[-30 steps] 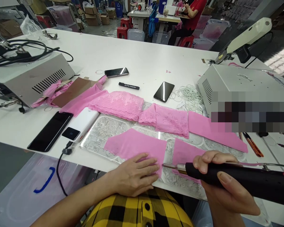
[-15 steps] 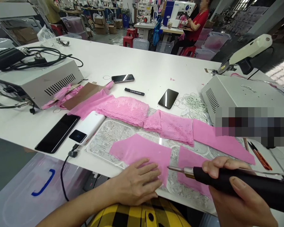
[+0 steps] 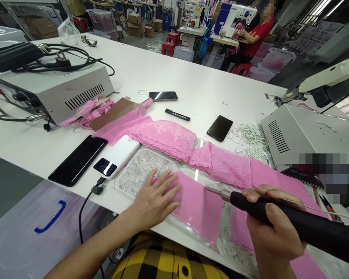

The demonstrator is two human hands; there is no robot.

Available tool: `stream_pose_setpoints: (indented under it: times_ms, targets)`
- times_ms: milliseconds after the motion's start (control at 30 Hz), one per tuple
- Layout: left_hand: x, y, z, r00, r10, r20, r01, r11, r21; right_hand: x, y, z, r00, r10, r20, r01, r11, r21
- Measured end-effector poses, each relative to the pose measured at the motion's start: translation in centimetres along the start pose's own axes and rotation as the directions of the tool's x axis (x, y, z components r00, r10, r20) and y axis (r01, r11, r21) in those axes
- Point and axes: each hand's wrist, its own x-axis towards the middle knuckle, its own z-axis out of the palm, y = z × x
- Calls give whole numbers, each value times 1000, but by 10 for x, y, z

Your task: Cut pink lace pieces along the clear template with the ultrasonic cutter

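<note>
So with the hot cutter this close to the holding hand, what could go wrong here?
The cutter tip hovers close to the left hand, which lies flat on the pink fabric piece; a slip could burn fingers. The fabric overhangs the clear template and may shift. Lace pieces nearby could get singed.

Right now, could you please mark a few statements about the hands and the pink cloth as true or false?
1. The left hand lies flat on the pink cloth. True.
2. The right hand holds scissors. False: it grips a black-handled tool with a metal tip.
3. A black marker lies on the table. True.
4. The white power bank lies on top of the cloth. False: it lies beside it.
</note>
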Motion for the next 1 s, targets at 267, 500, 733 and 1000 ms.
stream_pose_setpoints:
  times_ms: [267, 500, 733, 1000]
  targets:
    - [-3, -1, 1, 1000, -17, 13, 17, 1000, -26, 1, 1, -1, 999, -23, 33, 24, 999, -44]
    - [-2, -1, -1, 1000, -21, 24, 21, 999, -29, 5, -2, 0, 997, -35, 67, 39, 997, -60]
    - [-8, -9, -8, 999, -35, -1, 35, 999, -41, 8, 3, 25, 991, -46, 125, 42, 999, 34]
    - [-23, -13, -19, 997, -74, 22, 75, 996, -51, 8, 11, 36, 982, -47, 181, 42, 999, 34]
